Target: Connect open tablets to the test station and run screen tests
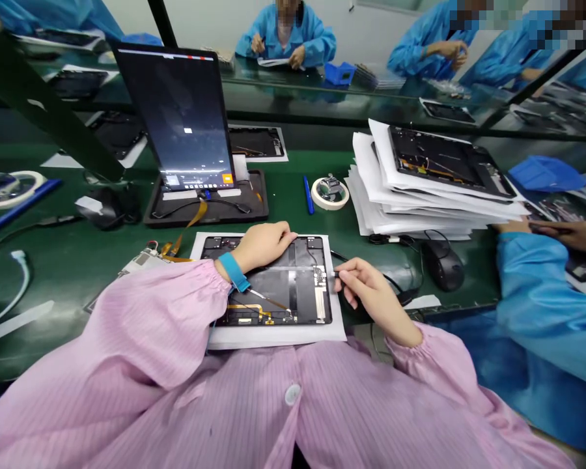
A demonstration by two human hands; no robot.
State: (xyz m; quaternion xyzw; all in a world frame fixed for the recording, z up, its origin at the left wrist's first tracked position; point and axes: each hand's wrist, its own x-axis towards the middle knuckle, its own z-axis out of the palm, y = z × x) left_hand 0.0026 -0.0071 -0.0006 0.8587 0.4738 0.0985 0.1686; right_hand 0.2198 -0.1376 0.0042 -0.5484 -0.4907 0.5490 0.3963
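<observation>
An opened tablet housing (273, 286) lies on white paper (278, 337) in front of me, its ribbon cables and small boards exposed. Across its far edge bends my left hand (266, 244), fingers curled against the housing and their tips hidden; a blue wrist strap (233, 270) circles that wrist. At the tablet's right edge, my right hand (368, 290) pinches a small dark cable plug (336, 274) between thumb and finger. Whether the plug is inside the port I cannot tell. Behind the housing stands a lit screen (188, 124) in a black tray (258, 208), with an orange ribbon cable (195, 221) hanging from it.
At the right are a stack of papers (385, 208) topped by another opened tablet (449, 163), a mouse (443, 264) and a co-worker's blue sleeve (551, 286). A tape roll (330, 192) and blue pen (308, 195) lie behind. A dark post (49, 98) slants at left.
</observation>
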